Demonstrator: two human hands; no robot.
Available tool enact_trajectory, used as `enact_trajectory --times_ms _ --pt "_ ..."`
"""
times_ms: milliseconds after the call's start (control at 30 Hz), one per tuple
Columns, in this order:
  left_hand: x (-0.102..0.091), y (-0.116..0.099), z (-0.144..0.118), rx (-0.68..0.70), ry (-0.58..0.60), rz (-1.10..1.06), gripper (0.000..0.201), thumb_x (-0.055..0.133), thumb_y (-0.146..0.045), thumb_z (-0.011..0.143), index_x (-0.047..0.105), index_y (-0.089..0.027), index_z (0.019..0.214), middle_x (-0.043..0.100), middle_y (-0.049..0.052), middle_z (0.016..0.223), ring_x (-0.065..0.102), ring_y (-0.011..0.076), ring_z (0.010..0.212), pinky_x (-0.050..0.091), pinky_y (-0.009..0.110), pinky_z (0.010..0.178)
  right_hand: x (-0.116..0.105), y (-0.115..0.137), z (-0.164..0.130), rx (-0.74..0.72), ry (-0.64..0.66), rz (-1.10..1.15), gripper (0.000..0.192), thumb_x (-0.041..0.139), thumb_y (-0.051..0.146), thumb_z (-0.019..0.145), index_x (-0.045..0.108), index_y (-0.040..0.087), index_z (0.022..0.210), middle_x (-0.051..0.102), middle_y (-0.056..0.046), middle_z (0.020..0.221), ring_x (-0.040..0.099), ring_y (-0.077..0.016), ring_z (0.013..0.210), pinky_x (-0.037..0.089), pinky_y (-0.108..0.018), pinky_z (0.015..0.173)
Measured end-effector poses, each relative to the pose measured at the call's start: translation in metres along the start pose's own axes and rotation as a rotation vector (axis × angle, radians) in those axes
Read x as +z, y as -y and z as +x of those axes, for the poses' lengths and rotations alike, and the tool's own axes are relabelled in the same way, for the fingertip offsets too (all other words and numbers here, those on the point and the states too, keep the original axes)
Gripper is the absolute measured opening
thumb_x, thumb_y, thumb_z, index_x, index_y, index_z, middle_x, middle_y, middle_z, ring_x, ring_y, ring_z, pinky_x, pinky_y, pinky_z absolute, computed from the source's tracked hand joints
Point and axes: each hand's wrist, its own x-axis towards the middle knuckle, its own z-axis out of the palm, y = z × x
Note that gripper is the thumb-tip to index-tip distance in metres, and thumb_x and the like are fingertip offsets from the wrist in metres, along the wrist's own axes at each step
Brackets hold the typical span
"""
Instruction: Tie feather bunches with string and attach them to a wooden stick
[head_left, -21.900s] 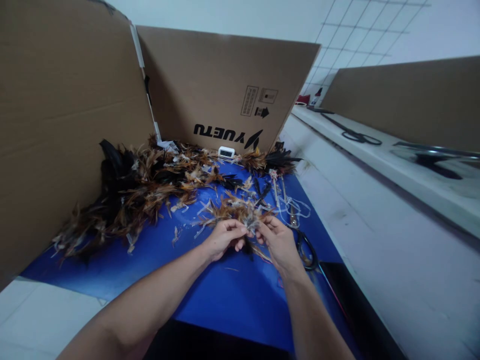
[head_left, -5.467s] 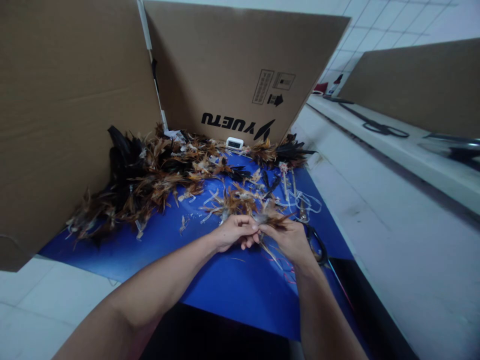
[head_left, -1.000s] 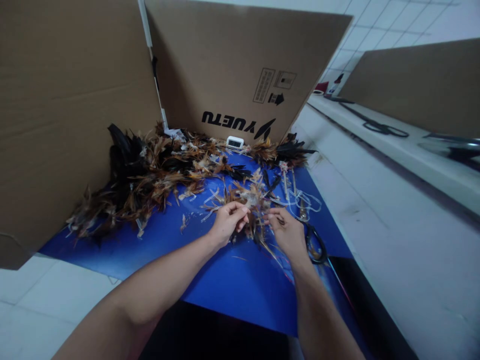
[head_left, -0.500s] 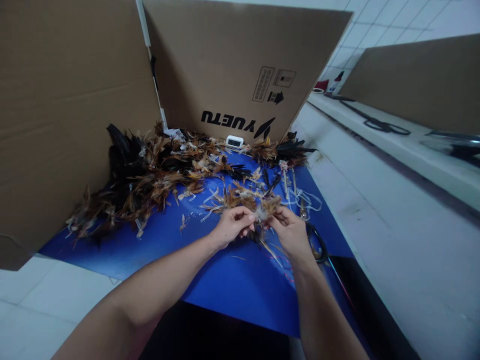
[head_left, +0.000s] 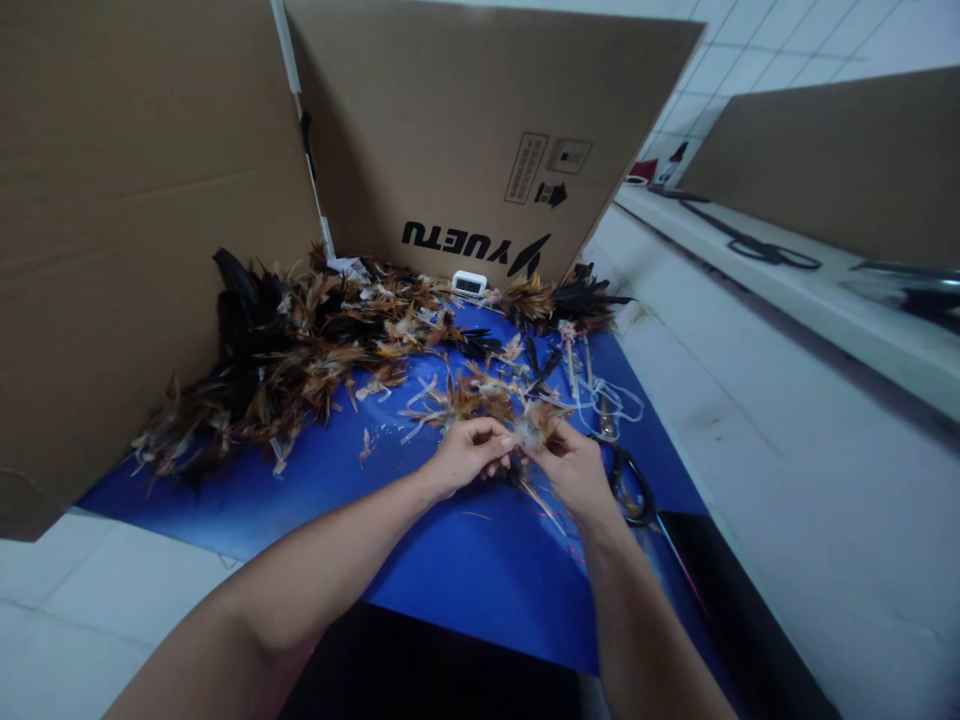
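Note:
Between my two hands is a small bunch of brown feathers (head_left: pixel 534 425) with pale fluff at its base. My left hand (head_left: pixel 472 455) is closed in a pinch at the left side of the fluff, thumb against fingers. From the right, my right hand (head_left: pixel 574 465) grips the same bunch with its fingers partly hidden. Just beyond them lie more loose brown feathers (head_left: pixel 480 395) on the blue tabletop (head_left: pixel 450 580). Close to my right wrist rests a pair of black-handled scissors (head_left: pixel 634 490). Thin sticks and red thread show below my hands.
A big heap of brown and black feathers (head_left: pixel 300 340) spreads along the left and back. Cardboard panels (head_left: pixel 450 120) stand behind it. A small white digital timer (head_left: pixel 469 284) sits at the back. Clear ties (head_left: pixel 615 405) lie at right. Another pair of scissors (head_left: pixel 772 252) is on the ledge.
My right hand has shifted and turned slightly, and the feather bunch has tilted to the right with more pale fluff showing. My left hand has barely moved.

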Motion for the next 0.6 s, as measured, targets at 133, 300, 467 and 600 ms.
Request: enact_trajectory --times_ms 133,300,467,600 --pt "0.0001 -0.0002 0.0004 -0.002 0.003 0.002 0.033 0.059 -0.045 0.074 0.055 -0.012 0.071 0.055 -0.002 0.057 0.043 0.003 0.041 0.033 0.015 0.038 -0.0006 -0.0022 -0.0003 -0.004 0.002 0.009 0.027 0.076 0.036 0.06 0.062 0.018 0.073 0.059 0.001 0.063 0.052 -0.0123 0.055 0.045 -0.026 0.054" --pt "-0.0001 0.0006 0.0011 -0.005 -0.004 0.005 0.034 0.06 -0.046 0.072 0.055 -0.013 0.071 0.055 -0.002 0.056 0.043 0.0033 0.041 0.033 0.016 0.039 -0.0007 -0.0002 -0.0011 -0.011 -0.028 -0.002 0.027 0.075 0.038 0.061 0.061 0.018 0.071 0.06 0.001 0.065 0.053 -0.0127 0.057 0.046 -0.026 0.055" --pt "0.0003 0.0 0.0007 -0.016 -0.02 0.017 0.035 0.061 -0.047 0.071 0.056 -0.013 0.07 0.054 -0.003 0.055 0.043 0.0038 0.04 0.033 0.016 0.038 -0.0011 0.0004 -0.0008 -0.021 -0.031 -0.007 0.023 0.074 0.034 0.062 0.061 0.018 0.071 0.06 0.001 0.065 0.054 -0.0127 0.058 0.047 -0.025 0.056" --pt "0.0005 -0.0014 0.0004 -0.02 -0.024 0.026 0.036 0.061 -0.048 0.07 0.055 -0.013 0.069 0.054 -0.003 0.055 0.042 0.0038 0.04 0.032 0.017 0.038 -0.0008 0.0005 -0.0002 -0.018 -0.035 -0.015 0.021 0.074 0.032 0.063 0.061 0.018 0.072 0.061 0.001 0.065 0.054 -0.0125 0.058 0.047 -0.025 0.055"
